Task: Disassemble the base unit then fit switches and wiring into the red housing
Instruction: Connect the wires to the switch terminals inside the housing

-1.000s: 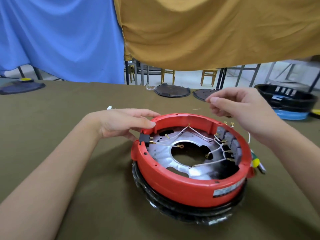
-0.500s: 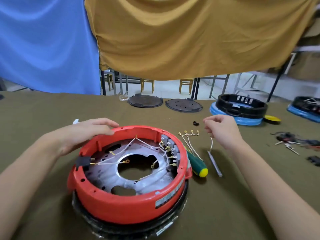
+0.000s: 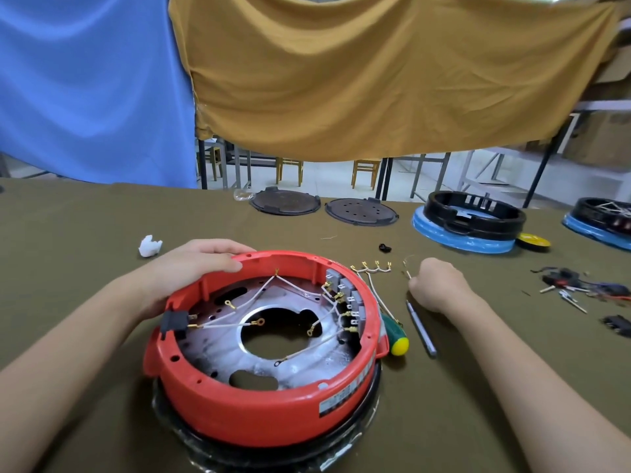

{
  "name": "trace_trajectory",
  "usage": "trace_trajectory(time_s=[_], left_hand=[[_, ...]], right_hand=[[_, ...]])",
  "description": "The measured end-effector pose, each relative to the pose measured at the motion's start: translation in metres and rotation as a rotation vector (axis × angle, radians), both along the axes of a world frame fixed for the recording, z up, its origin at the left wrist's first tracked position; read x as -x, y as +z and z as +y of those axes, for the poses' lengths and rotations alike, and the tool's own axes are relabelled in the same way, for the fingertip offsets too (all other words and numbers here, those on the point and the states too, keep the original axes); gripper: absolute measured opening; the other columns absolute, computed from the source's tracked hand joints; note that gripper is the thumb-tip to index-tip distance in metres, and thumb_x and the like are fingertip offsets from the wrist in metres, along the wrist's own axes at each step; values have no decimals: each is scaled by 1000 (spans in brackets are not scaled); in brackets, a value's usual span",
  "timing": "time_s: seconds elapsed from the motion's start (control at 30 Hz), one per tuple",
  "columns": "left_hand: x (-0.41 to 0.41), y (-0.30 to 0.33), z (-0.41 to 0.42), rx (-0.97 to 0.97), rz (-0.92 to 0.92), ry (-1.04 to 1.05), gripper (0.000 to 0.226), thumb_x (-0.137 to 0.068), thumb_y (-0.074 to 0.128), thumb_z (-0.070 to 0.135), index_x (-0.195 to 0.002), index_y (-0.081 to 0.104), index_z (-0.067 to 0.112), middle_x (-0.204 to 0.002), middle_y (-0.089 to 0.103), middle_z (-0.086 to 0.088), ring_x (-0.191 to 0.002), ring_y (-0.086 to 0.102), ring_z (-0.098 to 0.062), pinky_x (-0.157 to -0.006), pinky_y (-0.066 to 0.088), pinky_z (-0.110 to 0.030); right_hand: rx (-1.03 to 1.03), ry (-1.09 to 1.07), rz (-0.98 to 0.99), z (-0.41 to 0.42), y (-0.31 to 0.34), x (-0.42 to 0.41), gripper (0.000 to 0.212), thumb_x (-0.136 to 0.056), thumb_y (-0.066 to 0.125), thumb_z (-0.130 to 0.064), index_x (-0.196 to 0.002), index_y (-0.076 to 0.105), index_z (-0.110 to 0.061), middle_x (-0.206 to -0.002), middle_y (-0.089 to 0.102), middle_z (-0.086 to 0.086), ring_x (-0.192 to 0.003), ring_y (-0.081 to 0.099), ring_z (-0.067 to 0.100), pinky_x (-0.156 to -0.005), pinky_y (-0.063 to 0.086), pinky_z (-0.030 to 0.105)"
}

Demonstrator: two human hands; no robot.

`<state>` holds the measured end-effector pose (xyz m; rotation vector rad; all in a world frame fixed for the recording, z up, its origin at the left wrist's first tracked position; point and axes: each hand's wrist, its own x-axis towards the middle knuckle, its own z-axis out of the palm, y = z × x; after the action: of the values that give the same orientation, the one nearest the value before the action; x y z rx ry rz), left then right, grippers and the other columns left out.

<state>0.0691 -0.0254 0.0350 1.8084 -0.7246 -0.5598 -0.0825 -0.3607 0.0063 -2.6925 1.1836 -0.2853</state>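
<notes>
While the right hand (image 3: pixel 435 283) pinches a thin white wire with a gold end (image 3: pixel 407 273) on the olive-green tabletop (image 3: pixel 102 216), the left hand (image 3: pixel 191 268) lies flat-fingered on the far rim of the round red plastic housing (image 3: pixel 266 397), just left of a green-and-yellow screwdriver (image 3: pixel 396 336).

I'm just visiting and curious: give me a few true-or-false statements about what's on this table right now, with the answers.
1. The left hand rests on the red housing rim. True.
2. The right hand grips the green-handled screwdriver. False: the screwdriver lies on the table beside the housing; the hand pinches a loose wire.
3. Grey switches sit inside the housing's right wall. True.
4. The housing is blue. False: it is red.
</notes>
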Motion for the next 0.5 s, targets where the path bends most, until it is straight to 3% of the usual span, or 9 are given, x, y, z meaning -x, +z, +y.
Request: trace_trajectory(time_s=[0.13, 0.23, 0.33, 0.43, 0.5], left_hand=[[0, 0, 0, -6, -10, -8, 28, -94, 58, 11, -108, 76, 29, -110, 75, -10, -101, 72, -33, -89, 58, -42], [3, 3, 2, -14, -48, -23, 22, -93, 64, 19, -107, 75, 30, -111, 75, -5, -103, 71, -27, -99, 52, -45], [6, 10, 3, 47, -222, 54, 19, -90, 71, 24, -106, 74, 32, -111, 74, 6, -104, 70, -13, -103, 50, -41], [13, 18, 3, 218, -386, 129, 15, -93, 68, 22, -106, 74, 27, -107, 71, -10, -103, 66, -26, -102, 49, -45], [20, 23, 2, 311, -440, 86, 13, -90, 71, 30, -103, 75, 28, -100, 68, -16, -90, 62, -30, -92, 50, -40]], right_hand=[[-4, 142, -16, 8, 9, 3, 27, -97, 47, -20, -70, 45, -13, -72, 50, 4, -71, 50, 26, -60, 36, 32], [-181, 425, -315, 28, 27, 7, 21, -101, 45, -27, -89, 55, -13, -80, 61, 2, -70, 53, 16, -63, 42, 31], [-456, 716, -561, 67, 56, 12, 23, -102, 46, -30, -86, 57, -18, -68, 57, -6, -59, 48, 11, -59, 43, 24], [-531, 927, -520, 104, 78, 8, 23, -102, 49, -27, -83, 58, -18, -67, 58, -9, -59, 49, 10, -56, 43, 20], [-465, 1000, -424, 123, 84, -2, 20, -101, 50, -28, -87, 59, -19, -69, 60, -8, -61, 52, 9, -59, 46, 23]])
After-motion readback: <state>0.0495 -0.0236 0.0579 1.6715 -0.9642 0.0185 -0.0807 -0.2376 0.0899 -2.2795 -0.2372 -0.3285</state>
